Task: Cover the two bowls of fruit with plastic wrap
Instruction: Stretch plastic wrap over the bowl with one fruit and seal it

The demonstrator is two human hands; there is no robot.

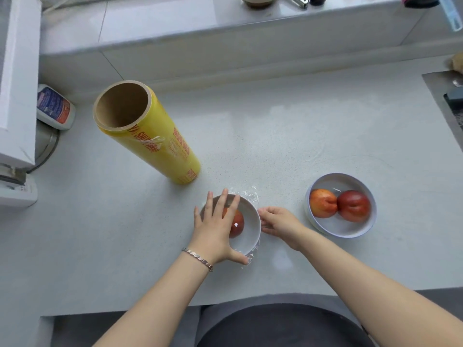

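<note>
Left hand (213, 226) lies flat, fingers spread, on the covered bowl (250, 221); right hand (280, 221) pinches plastic wrap (246, 194) at its rim. Yellow wrap roll (150, 136) stands upright, open core facing up.

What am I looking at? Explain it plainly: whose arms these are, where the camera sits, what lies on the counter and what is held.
There is no machine here. These are a person's two bare arms, filmed by one wide-angle camera worn on the head and looking down, so the single picture shows the person's own view.

On the grey counter a yellow roll of plastic wrap stands on end, and there are two white bowls. The near bowl holds one red fruit and has clear film over it. The left hand lies flat on that film, fingers straight. The right hand is at the bowl's right rim; whether it pinches the film cannot be told.

The other bowl, to the right, holds two fruits. Neither hand touches it, and whether film covers it is unclear. A labelled bottle is at the far left.
</note>
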